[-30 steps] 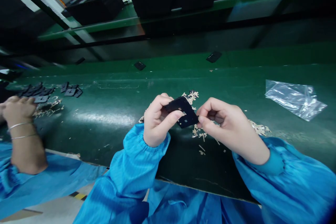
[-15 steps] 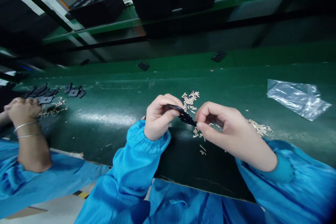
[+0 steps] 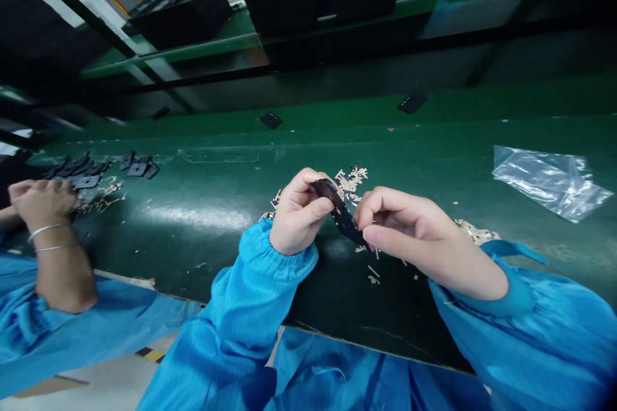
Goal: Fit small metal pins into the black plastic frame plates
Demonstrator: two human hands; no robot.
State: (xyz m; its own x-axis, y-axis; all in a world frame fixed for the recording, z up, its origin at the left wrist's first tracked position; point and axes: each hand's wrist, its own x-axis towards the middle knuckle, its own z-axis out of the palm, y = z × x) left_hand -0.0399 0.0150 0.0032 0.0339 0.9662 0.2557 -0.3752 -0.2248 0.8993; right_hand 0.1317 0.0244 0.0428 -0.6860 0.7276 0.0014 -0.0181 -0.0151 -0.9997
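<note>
My left hand point(image 3: 303, 210) pinches the upper left end of a thin black plastic plate point(image 3: 341, 213) with small holes, held tilted above the bench. My right hand point(image 3: 402, 225) has thumb and forefinger closed at the plate's lower right edge; whether a small piece sits between those fingertips is hidden. Just behind the plate lies a pile of small beige flat pieces point(image 3: 351, 181), a few of them scattered nearer to me. More beige pieces point(image 3: 475, 231) lie beyond my right wrist.
A clear plastic bag point(image 3: 552, 181) lies at the right. Black plates point(image 3: 270, 120) rest singly along the back of the green bench point(image 3: 202, 186). At the left, a co-worker's hands point(image 3: 45, 205) are near a heap of black plates point(image 3: 87, 170) and beige pieces. A shelf point(image 3: 193, 51) runs overhead.
The black plate has been tilted so that more of its face shows, its right end lower. Both hands stay close to it. The co-worker's hands have shifted slightly.
</note>
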